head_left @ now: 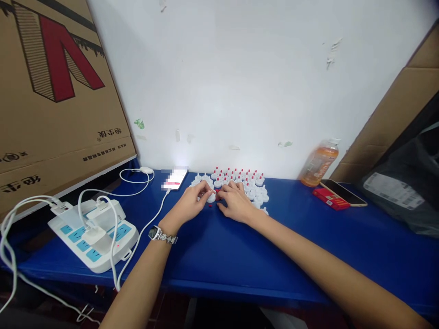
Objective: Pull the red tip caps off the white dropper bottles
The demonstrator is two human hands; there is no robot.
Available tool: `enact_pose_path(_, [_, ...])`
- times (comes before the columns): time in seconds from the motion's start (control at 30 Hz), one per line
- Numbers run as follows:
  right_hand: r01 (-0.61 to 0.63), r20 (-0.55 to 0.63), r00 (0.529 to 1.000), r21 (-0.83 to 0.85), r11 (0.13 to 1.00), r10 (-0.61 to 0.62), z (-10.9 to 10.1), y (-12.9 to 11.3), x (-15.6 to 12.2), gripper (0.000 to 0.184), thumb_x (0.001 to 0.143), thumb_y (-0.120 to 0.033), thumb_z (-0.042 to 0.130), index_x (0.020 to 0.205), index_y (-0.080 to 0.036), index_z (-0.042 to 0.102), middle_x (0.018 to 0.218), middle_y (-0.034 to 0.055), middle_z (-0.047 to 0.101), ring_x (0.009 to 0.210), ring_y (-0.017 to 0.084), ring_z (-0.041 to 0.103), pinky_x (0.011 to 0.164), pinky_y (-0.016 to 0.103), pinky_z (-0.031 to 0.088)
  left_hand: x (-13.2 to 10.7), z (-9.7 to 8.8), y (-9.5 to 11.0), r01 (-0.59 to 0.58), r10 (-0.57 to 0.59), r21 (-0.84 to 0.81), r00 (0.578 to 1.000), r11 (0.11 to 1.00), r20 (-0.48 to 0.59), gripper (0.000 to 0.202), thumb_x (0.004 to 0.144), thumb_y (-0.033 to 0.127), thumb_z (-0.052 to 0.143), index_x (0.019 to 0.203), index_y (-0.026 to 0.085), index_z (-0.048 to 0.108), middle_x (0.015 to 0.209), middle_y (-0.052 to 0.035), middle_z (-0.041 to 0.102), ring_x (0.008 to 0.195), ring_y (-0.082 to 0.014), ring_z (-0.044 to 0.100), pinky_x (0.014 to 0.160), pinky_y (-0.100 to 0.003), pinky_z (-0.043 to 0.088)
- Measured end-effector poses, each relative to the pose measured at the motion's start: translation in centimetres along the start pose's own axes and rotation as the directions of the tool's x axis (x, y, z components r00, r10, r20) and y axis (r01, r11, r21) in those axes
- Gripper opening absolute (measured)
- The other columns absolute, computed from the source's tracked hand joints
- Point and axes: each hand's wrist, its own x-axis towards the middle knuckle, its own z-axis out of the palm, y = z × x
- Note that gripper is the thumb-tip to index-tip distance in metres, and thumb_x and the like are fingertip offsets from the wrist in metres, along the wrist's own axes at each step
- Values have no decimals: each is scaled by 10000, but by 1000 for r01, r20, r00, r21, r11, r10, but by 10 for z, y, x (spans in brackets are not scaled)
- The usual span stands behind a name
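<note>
My left hand (pixel 196 200) pinches a white nozzle cap (pixel 211 198) between thumb and fingers, just above the blue table. Close beside it, my right hand (pixel 235 199) is bent over the table with its fingers curled together; whatever is between those fingertips is hidden. A small red tip (pixel 210 205) lies below the held cap. Behind both hands stand several white nozzle caps with red tips (pixel 242 173) in rows. More white caps without red tips (pixel 259 195) cluster to the right of my right hand, and others (pixel 199 178) stand behind my left hand.
A white power strip (pixel 103 265) with plugs and cables fills the table's left side. A lit phone (pixel 178 179) on a cable lies near the wall. At right are an orange drink bottle (pixel 320 164), a red box (pixel 331 199) and a dark phone (pixel 345 193). Cardboard (pixel 103 109) stands left.
</note>
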Motion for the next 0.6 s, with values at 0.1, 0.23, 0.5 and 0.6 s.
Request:
enact_pose_path(0.1, [-11,-22,1000,37,999,11,-1,-4,-1,136,861,-281,636,950,-197,694,929,82,630,985,267,464,869,417,285,0,-5,-4,29,-27,14,995,999,-99,229,981,389,417,928,205,541,816,-6,630,747,-161,598,693,-272,442])
enact_pose_path(0.23, [33,-19,999,95,995,-32,1,-12,0,226,900,-404,620,980,-209,703,960,78,640,989,258,459,863,411,284,0,-9,-9,52,-48,23,989,998,-143,297,1008,395,328,953,203,548,849,-7,603,747,-152,571,708,-274,430])
enact_pose_path(0.5, [74,-5,997,177,981,-74,2,-28,-1,156,909,-308,593,978,-211,693,900,59,644,961,239,480,850,395,280,-2,-14,-17,165,-149,103,978,981,-144,386,996,463,317,862,196,562,760,-4,591,711,-171,551,673,-291,423])
enact_pose_path(0.6, [73,-2,997,209,975,-74,7,-41,5,293,904,-469,614,1044,-217,671,898,49,648,933,231,502,841,384,277,-3,-22,-24,203,-180,108,965,973,-189,377,987,463,333,850,199,564,803,-17,631,764,-185,581,714,-302,437])
